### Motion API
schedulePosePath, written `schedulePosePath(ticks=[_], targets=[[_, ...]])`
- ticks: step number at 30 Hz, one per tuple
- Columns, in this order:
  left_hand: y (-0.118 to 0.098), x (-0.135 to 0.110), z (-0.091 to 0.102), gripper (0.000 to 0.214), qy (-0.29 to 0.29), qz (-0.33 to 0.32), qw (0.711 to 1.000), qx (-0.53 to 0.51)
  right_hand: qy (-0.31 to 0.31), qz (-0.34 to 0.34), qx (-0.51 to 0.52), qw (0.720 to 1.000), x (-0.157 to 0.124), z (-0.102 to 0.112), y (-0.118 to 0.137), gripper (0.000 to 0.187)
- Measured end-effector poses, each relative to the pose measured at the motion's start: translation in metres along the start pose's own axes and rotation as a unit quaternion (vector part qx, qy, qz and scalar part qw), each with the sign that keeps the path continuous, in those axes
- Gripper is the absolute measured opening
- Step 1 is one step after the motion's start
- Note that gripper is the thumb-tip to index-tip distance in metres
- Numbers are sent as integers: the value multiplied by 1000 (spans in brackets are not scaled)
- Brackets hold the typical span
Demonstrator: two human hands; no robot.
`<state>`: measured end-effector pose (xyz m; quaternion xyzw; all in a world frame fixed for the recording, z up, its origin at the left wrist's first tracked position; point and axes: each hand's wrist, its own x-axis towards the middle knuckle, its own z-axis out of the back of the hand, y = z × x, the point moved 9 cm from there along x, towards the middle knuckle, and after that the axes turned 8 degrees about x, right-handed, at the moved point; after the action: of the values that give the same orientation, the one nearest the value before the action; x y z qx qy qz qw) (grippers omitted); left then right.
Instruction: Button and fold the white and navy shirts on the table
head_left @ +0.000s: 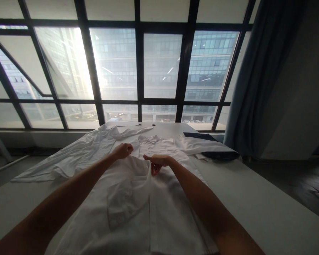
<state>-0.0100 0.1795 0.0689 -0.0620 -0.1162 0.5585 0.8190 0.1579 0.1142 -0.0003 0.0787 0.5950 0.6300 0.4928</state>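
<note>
A long white shirt (127, 198) lies front up on the table, its collar (149, 139) toward the window and its hem toward me. My left hand (123, 151) is closed on the cloth of the left front panel, lifting it a little. Beside it, my right hand (159, 163) grips the front opening edge, thumb pointing left and fingers curled under. Between the hands the raised cloth sags in a loose fold. Below, the front edges run down the middle, and a pocket shape shows through the left panel. The right sleeve (204, 145) stretches out to the right.
Another crumpled white garment (82, 152) spreads over the left of the white table (268, 212). A dark blue cloth item (220, 155) lies partly under the sleeve. Beyond stand black-framed windows (162, 67), one tilted open; a blue curtain (250, 99) hangs at right.
</note>
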Motion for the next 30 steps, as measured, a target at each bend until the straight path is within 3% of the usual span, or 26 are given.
schedulePosePath(ticks=[3, 5, 7, 15, 20, 22, 27, 30], targets=[[26, 20, 7, 44, -67, 73, 988, 114, -10, 23, 30, 999, -2, -11, 14, 45], [28, 34, 7, 43, -66, 86, 984, 141, -20, 36, 48, 998, -2, -15, 22, 23], [26, 50, 6, 41, -51, 88, 981, 166, -22, 35, 54, 998, -1, -16, 23, 16], [35, 101, -11, 37, -5, 72, 982, 174, 27, 17, 69, 997, 1, -17, 14, 23], [63, 112, -15, 26, -21, 92, 987, 128, 61, 28, 82, 994, -3, -20, 15, 67], [78, 116, -9, 34, -36, 112, 987, 112, 71, 32, 91, 993, -3, -21, 16, 71], [113, 118, 0, 53, -58, 163, 982, 76, 22, 4, 88, 996, 4, -13, 12, 21], [128, 118, -8, 53, -57, 193, 978, 64, -31, -14, 99, 994, 6, 2, 5, 6]])
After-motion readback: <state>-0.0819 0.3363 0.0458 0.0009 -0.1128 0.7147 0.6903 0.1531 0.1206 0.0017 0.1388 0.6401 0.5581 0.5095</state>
